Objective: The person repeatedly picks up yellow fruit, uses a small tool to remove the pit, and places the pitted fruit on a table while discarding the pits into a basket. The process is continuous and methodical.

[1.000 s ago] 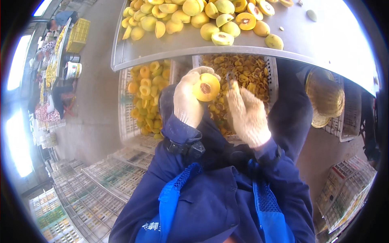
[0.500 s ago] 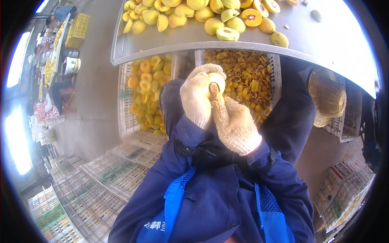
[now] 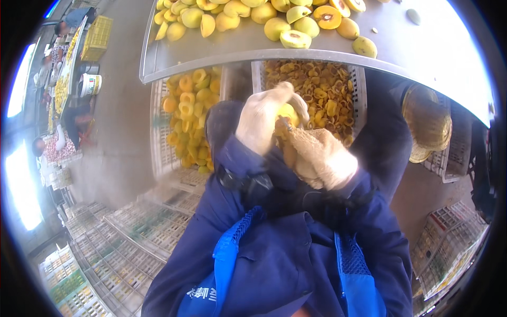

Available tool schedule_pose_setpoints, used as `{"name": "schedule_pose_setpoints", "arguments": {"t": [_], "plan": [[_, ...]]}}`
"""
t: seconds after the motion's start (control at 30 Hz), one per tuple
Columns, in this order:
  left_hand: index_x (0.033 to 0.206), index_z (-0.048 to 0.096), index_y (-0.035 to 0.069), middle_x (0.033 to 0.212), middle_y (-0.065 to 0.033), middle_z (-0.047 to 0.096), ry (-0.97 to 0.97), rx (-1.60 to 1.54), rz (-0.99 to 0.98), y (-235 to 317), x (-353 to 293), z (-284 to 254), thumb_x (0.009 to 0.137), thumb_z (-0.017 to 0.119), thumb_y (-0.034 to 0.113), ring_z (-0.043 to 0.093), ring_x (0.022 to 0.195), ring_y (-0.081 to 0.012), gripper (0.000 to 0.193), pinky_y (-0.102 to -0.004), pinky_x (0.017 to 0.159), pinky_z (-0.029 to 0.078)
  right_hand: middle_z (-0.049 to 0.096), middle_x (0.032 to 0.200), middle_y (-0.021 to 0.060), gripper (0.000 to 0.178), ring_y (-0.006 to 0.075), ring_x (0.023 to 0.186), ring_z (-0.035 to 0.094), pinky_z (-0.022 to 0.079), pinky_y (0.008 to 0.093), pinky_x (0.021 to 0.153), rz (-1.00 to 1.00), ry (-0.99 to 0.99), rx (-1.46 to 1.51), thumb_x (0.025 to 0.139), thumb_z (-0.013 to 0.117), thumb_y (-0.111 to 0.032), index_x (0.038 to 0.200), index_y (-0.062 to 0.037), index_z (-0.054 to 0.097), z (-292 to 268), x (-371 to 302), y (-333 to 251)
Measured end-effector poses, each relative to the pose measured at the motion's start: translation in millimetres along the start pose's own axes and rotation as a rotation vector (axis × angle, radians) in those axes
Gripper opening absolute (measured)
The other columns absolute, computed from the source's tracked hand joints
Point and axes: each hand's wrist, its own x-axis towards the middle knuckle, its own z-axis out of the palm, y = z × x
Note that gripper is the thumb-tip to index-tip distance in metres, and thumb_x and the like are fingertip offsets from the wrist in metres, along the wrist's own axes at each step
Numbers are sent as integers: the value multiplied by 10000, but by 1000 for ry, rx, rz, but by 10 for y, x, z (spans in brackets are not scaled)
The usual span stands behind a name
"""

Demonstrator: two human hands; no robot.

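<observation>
While cupping a yellow peach [image 3: 287,111] in the gloved left hand [image 3: 260,119], holding the gloved right hand [image 3: 322,154] right up against it. Gripped snugly on the left, with the fruit wrapped round and partly covered! Closed on the right too, around a small metal tool [image 3: 285,122], with only the dark tip showing at the peach and the rest out of sight. Held between the left knee [image 3: 219,119] and the right knee [image 3: 388,124], at the near end of a pale crate [image 3: 360,95] full of brownish-orange peach scraps [image 3: 330,95]. Look left: see a slatted crate [image 3: 160,137] heaped with peach halves [image 3: 187,105]. Then up to the steel table [image 3: 211,47], strewn with whole and cut peaches [image 3: 227,21]. Over on the right, spot a gold-coloured basket [image 3: 426,119] beyond the right knee. Far left, catch a co-worker in a patterned top [image 3: 53,150], plus a white bucket [image 3: 91,84] and a yellow crate [image 3: 96,38].
</observation>
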Motion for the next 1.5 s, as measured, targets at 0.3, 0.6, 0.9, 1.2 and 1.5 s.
{"name": "schedule_pose_setpoints", "arguments": {"t": [0.3, 0.6, 0.9, 1.2, 1.5], "plan": [[970, 815, -24, 876, -67, 779, -119, 205, -26, -117, 41, -6, 1148, 630, 328, 689, 816, -119, 435, -284, 793, 546, 546, 557, 14, 620, 122, 433, 495, 367, 282, 425, -24, -128, -155, 1103, 671, -584, 845, -23, 722, -532, 125, 316], [1051, 730, -5, 1040, -173, 788, 315, -233, 25, -86, 38, -182, 1154, 583, 430, 784, 883, -284, 471, -416, 767, 645, 631, 711, 54, 470, 161, 544, 556, 442, 327, 493, -269, -20, 627, 1117, 691, -430, 1045, 31, 740, -194, 8, 529], [1329, 773, 67, 1311, -197, 790, 592, 1023, 194, 891, 1086, -2127, 1005, 702, 469, 739, 1240, -390, 521, -449, 1086, 561, 532, 561, 48, 633, 145, 407, 445, 368, 306, 417, 25, 497, 252, 1153, 593, -558, 898, 13, 692, -630, 301, 677], [1316, 708, -79, 1070, -181, 825, 391, 949, -105, 766, 1714, -1862, 906, 897, 360, 771, 1024, -215, 629, -375, 891, 609, 590, 596, 13, 512, 101, 475, 509, 399, 299, 475, -92, 308, -107, 1180, 580, -479, 947, -39, 700, -239, 246, 144], [1252, 671, -18, 1057, -158, 769, -9, -199, 259, 555, 821, -1049, 1073, 681, 308, 761, 1005, -278, 372, -377, 867, 623, 694, 762, 65, 282, 127, 650, 648, 524, 347, 616, -411, 316, -158, 1148, 659, -274, 1126, -6, 743, 213, 240, -246]]}}
